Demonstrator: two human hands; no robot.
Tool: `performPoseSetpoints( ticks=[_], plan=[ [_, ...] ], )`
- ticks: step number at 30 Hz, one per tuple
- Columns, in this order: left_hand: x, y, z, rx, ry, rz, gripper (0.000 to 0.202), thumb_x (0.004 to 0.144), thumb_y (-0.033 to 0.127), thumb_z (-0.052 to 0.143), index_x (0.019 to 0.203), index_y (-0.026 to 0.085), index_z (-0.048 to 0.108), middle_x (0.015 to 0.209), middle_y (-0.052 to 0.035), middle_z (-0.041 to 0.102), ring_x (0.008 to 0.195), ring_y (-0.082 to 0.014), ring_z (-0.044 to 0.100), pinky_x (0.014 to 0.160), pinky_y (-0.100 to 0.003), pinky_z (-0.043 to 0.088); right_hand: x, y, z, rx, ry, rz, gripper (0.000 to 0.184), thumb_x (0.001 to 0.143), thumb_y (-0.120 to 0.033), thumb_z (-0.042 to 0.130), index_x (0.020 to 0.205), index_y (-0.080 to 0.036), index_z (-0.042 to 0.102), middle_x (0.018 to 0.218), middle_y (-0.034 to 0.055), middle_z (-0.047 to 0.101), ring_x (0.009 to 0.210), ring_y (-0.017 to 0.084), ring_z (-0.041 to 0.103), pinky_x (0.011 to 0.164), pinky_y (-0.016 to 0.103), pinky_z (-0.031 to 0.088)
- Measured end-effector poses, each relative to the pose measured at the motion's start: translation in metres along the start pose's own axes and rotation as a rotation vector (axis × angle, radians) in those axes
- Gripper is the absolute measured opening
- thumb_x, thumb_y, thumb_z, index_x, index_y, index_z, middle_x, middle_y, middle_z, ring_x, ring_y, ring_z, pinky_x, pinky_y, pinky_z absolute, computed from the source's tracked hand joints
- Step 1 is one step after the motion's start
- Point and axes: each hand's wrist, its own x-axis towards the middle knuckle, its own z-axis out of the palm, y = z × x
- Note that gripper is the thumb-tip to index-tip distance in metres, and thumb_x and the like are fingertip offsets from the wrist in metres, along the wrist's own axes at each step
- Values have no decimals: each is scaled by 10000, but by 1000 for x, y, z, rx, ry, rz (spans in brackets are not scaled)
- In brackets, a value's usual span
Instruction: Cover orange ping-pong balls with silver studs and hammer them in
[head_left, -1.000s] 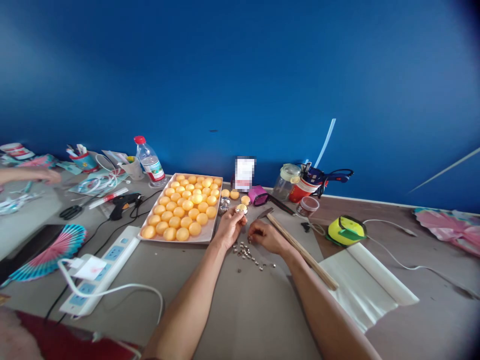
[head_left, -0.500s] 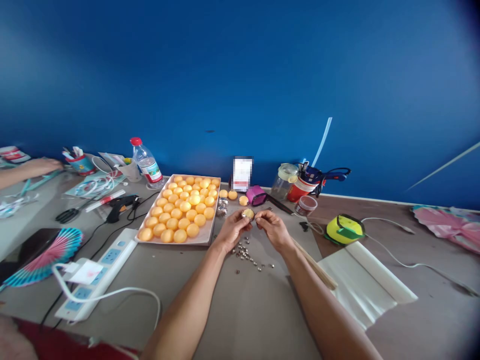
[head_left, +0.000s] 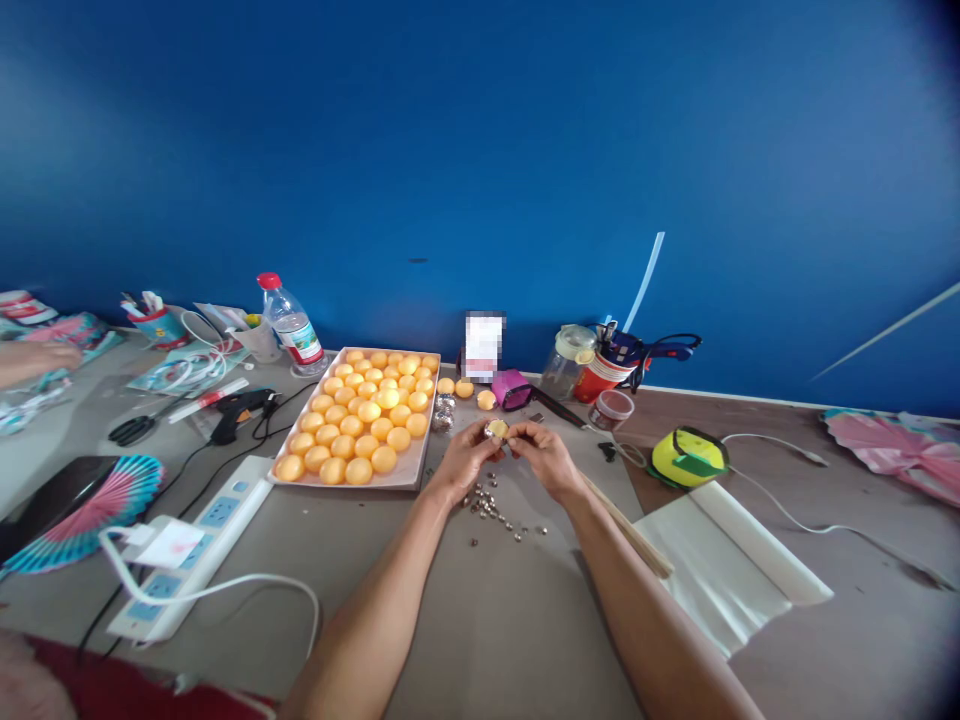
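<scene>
Between the fingers of my left hand (head_left: 466, 458) is an orange ball (head_left: 496, 429), like a table tennis ball, with shiny bits along its edge. My right hand (head_left: 546, 456) is closed in a pinch against the ball's right side; whatever its fingertips hold is too small to make out. Below the hands, small silvery beads (head_left: 487, 503) lie scattered on the grey table. Two silver-covered balls (head_left: 444, 412) sit left of my hands, beside a shallow white tray (head_left: 417, 478) full of orange balls. A few loose orange balls (head_left: 486, 400) rest just beyond the hands.
Behind my hands stand a pixelated upright object (head_left: 484, 347), a glass jar (head_left: 568, 362) and a red tool cup (head_left: 604, 376). A power strip (head_left: 196, 548), glue gun (head_left: 238, 414) and water bottle (head_left: 294, 330) are left. White sheeting (head_left: 739, 570) lies right. Another person's hand (head_left: 45, 358) shows far left.
My right hand has moved slightly left, bringing its fingertips from just beside the ball to its edge. At far left, the other person's hand has drawn back leftward.
</scene>
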Motion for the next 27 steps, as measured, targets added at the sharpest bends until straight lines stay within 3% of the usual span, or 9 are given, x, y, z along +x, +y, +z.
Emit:
performPoseSetpoints(
  ticks=[7, 15, 19, 24, 27],
  plan=[
    [0, 0, 1, 102, 6, 56, 337, 703, 344, 630, 971, 146, 584, 808, -24, 559, 678, -124, 503, 648, -249, 407, 0, -5, 3, -116, 6, -59, 72, 697, -244, 525, 701, -177, 551, 643, -13, 541, 631, 127, 486, 631, 260, 396],
    [-1, -4, 2, 217, 29, 108, 335, 732, 312, 593, 1026, 153, 569, 782, -22, 567, 696, -135, 514, 664, -255, 422, 0, -3, 9, -42, 76, -20, 112, 672, -241, 546, 701, -208, 442, 559, -40, 521, 545, 136, 514, 561, 271, 412],
    [-2, -5, 4, 167, 58, 73, 441, 698, 308, 637, 1101, 158, 539, 822, -31, 582, 705, -140, 530, 669, -264, 430, 0, -3, 10, -26, 86, 18, 121, 672, -246, 556, 674, -205, 442, 537, -37, 528, 532, 136, 516, 557, 272, 409],
    [-2, 1, 4, -49, 27, 37, 346, 691, 334, 655, 980, 158, 586, 824, -14, 570, 664, -106, 525, 673, -254, 417, 2, 3, 2, 190, -15, 75, 164, 674, -296, 598, 732, -190, 487, 573, -41, 535, 548, 118, 506, 576, 262, 407],
    [0, 4, 1, -152, 84, 24, 342, 663, 330, 685, 940, 153, 588, 825, -9, 557, 653, -89, 521, 664, -237, 409, 0, 7, -3, 16, -102, 65, 121, 667, -272, 604, 731, -178, 563, 593, -37, 550, 557, 111, 484, 568, 249, 386]
  ],
)
